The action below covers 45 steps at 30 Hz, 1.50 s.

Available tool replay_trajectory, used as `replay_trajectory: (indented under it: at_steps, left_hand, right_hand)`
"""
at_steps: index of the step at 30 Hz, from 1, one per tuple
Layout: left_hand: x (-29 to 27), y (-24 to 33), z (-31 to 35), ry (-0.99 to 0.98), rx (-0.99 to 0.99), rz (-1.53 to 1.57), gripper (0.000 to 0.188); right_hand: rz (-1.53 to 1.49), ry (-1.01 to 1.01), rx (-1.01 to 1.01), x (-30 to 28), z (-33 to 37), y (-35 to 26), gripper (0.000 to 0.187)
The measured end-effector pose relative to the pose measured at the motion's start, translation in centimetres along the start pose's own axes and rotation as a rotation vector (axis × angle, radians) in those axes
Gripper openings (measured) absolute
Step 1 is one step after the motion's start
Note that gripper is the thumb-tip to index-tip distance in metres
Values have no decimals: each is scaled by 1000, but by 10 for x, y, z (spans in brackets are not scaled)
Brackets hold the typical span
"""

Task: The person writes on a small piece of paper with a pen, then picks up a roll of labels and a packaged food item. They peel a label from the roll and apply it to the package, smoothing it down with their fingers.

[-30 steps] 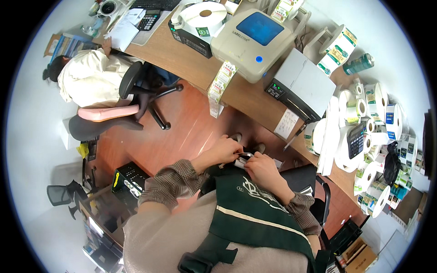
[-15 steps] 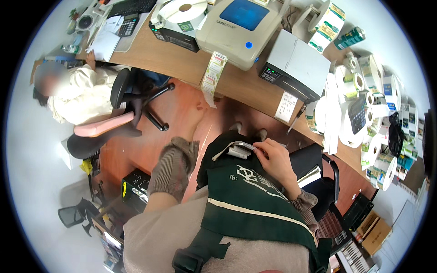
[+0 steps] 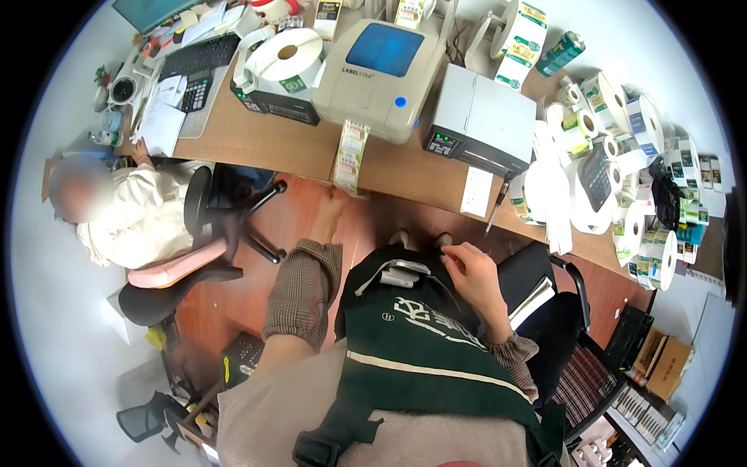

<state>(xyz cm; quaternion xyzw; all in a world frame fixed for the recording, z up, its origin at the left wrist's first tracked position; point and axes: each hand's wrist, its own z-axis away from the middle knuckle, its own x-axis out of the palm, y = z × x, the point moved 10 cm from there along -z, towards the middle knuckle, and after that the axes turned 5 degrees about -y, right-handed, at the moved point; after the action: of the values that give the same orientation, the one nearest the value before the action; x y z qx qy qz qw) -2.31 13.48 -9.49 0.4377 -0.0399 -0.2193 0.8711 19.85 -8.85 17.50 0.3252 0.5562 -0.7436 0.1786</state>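
Note:
My left hand [image 3: 330, 204] reaches forward to the desk's front edge, fingers pinched at the lower end of a printed label strip [image 3: 351, 156]. This strip hangs from the front of a beige label printer [image 3: 379, 82] with a blue window. My right hand [image 3: 471, 274] hovers above my lap, its fingers loosely bent and apart, with nothing visible in them. Beside it, a small white-and-grey object [image 3: 401, 274] pokes out of the pocket of my dark green apron [image 3: 420, 366]; its kind is unclear.
A grey printer [image 3: 484, 117] and a black printer bearing a label roll [image 3: 286, 58] flank the beige one on the wooden desk [image 3: 257, 144]. Several label rolls [image 3: 654, 257] crowd the right end. A seated person [image 3: 148, 206] is at left. A chair [image 3: 576, 288] stands at my right.
My right hand has drawn off the pocket object and moved slightly right. My left hand has come to the strip's lower end. The view has shifted, showing more of the desk.

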Motion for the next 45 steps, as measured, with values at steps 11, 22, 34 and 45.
replay_trajectory:
  at_steps: [11, 22, 34, 45]
  left_hand:
    - [-23, 70, 82, -336, 529, 31, 26]
    - [-37, 143, 186, -316, 462, 148, 20]
    - [-42, 167, 219, -436, 556, 321, 36]
    - [-81, 114, 244, -300, 316, -41, 26]
  right_hand:
    - [-163, -100, -133, 34, -42, -17, 14]
    - [-182, -423, -217, 99, -77, -82, 43]
    - [-663, -634, -106, 120, -91, -128, 15]
    - [-1064, -387, 63, 60, -147, -124, 23]
